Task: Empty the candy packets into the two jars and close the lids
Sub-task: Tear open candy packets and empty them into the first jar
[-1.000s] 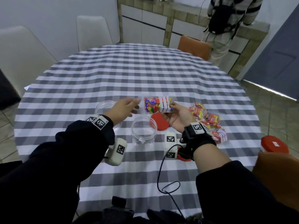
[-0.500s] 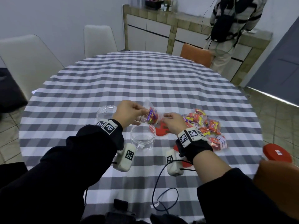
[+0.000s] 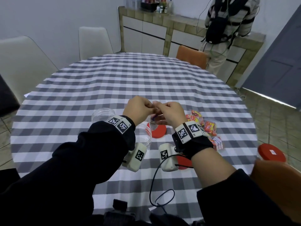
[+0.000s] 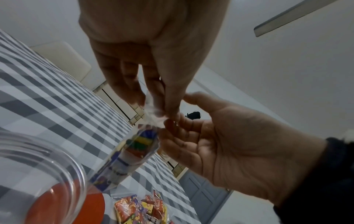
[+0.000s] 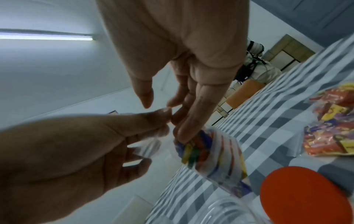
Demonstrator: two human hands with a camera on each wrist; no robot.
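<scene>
Both hands meet above the table at the top of one clear candy packet (image 3: 152, 121). My left hand (image 3: 146, 106) pinches the packet's clear top (image 4: 153, 109) between thumb and fingers. My right hand (image 3: 162, 109) curls its fingers (image 5: 182, 133) against the neck of the packet (image 5: 214, 153), thumb lifted away. The colourful packet (image 4: 134, 151) hangs down over a red lid (image 3: 160, 132). One open clear jar (image 3: 101, 113) stands at the left. A second jar (image 3: 145, 137) is partly hidden behind my left wrist. More candy packets (image 3: 204, 124) lie in a pile to the right.
A second red lid (image 3: 183, 163) shows under my right wrist camera. A red round thing (image 3: 272, 154) sits past the table's right edge, above an orange chair back (image 3: 276, 185). White chairs stand at the left. A person (image 3: 228, 30) stands at the far counter.
The packet has turned from lying sideways between the hands to hanging down. Both hands have risen and closed together on its top, the left taking a pinch there.
</scene>
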